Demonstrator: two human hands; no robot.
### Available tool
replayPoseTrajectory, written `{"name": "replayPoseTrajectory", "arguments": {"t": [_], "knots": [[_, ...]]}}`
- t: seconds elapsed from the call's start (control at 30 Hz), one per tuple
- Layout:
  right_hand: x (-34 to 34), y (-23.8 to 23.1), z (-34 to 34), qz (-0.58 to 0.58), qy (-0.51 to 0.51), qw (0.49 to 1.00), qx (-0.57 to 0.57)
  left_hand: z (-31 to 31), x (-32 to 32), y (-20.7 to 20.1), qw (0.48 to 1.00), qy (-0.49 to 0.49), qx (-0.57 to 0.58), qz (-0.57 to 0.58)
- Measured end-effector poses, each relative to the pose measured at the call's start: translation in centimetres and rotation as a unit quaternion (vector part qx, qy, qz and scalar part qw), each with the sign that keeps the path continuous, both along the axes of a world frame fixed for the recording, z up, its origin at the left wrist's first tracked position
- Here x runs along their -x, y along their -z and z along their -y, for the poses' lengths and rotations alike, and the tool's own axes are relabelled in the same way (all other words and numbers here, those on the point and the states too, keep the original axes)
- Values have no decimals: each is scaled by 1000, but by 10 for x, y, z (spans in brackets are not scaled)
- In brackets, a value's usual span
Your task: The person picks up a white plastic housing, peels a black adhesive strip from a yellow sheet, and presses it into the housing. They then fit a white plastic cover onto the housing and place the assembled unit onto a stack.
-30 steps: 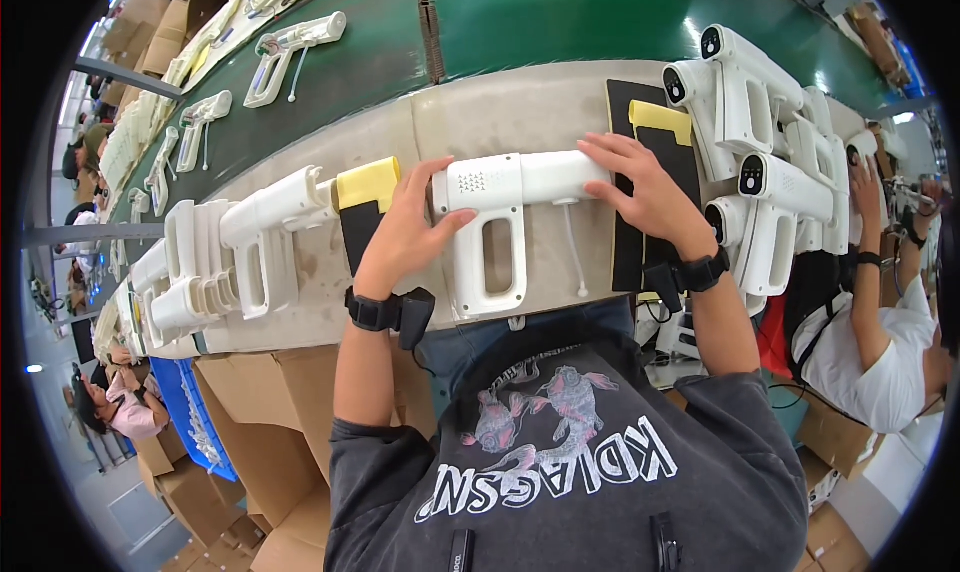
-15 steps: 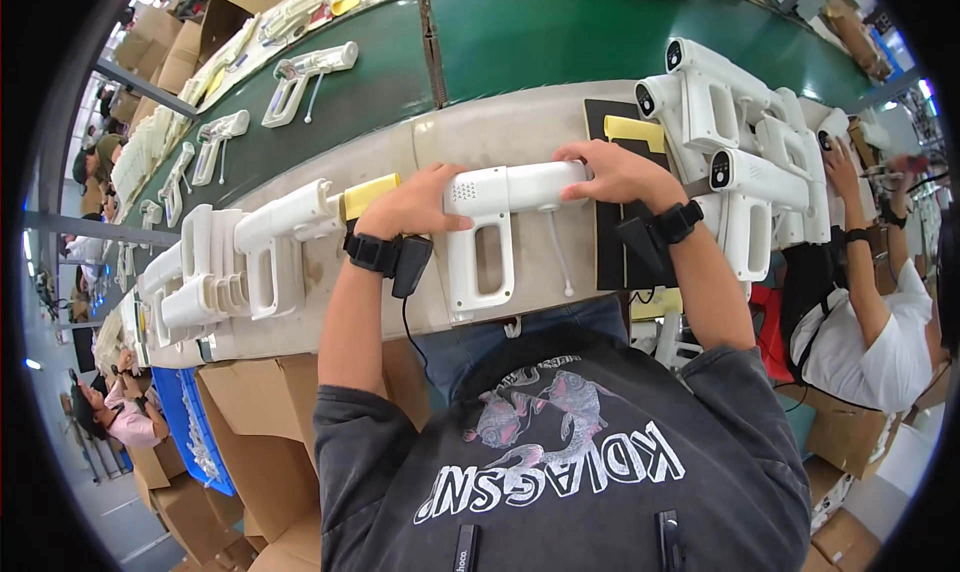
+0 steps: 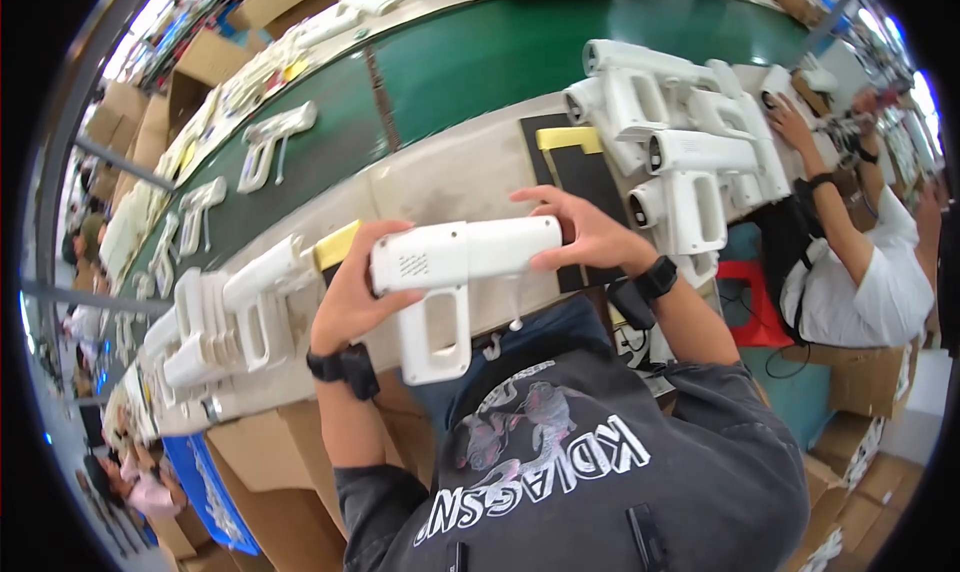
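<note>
Just in front of my body I hold a white gun-shaped sprayer (image 3: 470, 250) sideways above the near table edge. My left hand (image 3: 355, 297) is closed round its rear end, by the small speaker-like holes, with the thumb beneath. At the other end, my right hand (image 3: 590, 234) grips the nose between thumb and fingers. The sprayer's looped handle points down toward my lap. Below the barrel hangs a thin white tube (image 3: 515, 310) with a rounded tip.
Several white sprayers (image 3: 705, 154) crowd the table at right, beside a black mat (image 3: 598, 194) with a yellow piece (image 3: 568, 140). More white housings (image 3: 262, 287) stand at left. Half-shells (image 3: 278, 137) lie on the green conveyor (image 3: 480, 67). A co-worker (image 3: 865, 292) works at right.
Both hands have lifted the sprayer off the table and drawn it nearer my body. The view has also shifted. My grip stays at its two ends.
</note>
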State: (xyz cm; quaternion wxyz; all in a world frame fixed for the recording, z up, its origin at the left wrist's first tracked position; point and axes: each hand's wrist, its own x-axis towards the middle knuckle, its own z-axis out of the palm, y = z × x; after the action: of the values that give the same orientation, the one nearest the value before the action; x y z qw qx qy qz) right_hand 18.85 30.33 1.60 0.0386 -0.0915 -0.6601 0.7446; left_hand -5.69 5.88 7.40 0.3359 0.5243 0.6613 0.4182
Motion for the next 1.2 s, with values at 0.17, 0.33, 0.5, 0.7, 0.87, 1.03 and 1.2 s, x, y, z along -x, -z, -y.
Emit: {"name": "replayPoseTrajectory", "arguments": {"t": [0.17, 0.33, 0.5, 0.7, 0.87, 1.03, 1.2], "knots": [[-33, -36, 13, -9, 147, 986, 76, -9, -7, 13, 966, -75, -168, 183], [-105, -70, -50, -92, 369, 921, 87, -41, -3, 21, 953, -143, -189, 186], [-177, -86, -156, -131, 512, 848, 25, -28, 8, 52, 952, -176, -128, 216], [-256, -60, -294, -49, 647, 744, 159, -12, 9, 66, 931, -244, -73, 261], [-290, -13, -352, 5, 657, 741, 138, 5, 12, 69, 925, -275, -40, 260], [-296, 51, -399, 34, 674, 707, 211, 21, 17, 82, 913, -303, -14, 274], [-334, 101, -441, 21, 598, 783, 168, 21, 16, 75, 919, -314, 29, 235]]}}
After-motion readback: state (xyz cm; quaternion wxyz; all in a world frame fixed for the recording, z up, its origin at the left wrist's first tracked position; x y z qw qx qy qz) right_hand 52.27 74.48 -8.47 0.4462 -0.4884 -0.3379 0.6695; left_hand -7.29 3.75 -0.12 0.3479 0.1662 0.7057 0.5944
